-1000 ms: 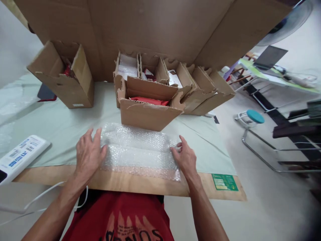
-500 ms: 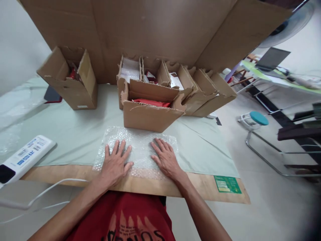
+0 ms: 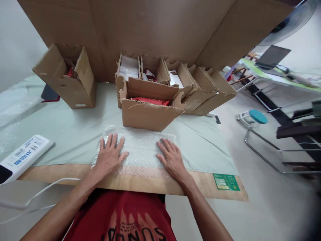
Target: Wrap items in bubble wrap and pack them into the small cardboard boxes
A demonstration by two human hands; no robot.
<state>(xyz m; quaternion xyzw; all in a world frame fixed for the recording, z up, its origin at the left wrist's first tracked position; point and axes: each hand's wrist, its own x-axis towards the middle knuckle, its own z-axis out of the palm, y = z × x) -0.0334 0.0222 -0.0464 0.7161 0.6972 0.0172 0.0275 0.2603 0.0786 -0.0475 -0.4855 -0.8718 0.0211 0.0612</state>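
A sheet of clear bubble wrap (image 3: 141, 149) lies flat at the near edge of the table, over the pale green mat (image 3: 72, 134). My left hand (image 3: 109, 156) rests palm down on its left part, fingers spread. My right hand (image 3: 172, 158) lies flat on its right part, fingers stretched out. Neither hand holds anything. Just beyond the wrap stands an open cardboard box (image 3: 147, 112) with a red item (image 3: 149, 100) inside.
More open cardboard boxes (image 3: 198, 90) line the back, one (image 3: 66, 78) stands apart at the left, all before a tall cardboard wall (image 3: 150, 30). A white power strip (image 3: 21, 157) with cable lies far left. A stool (image 3: 255, 117) stands on the floor at right.
My hands came from the ends of the bubble wrap onto its top, palms flat. Since half a second ago they have slid slightly apart.
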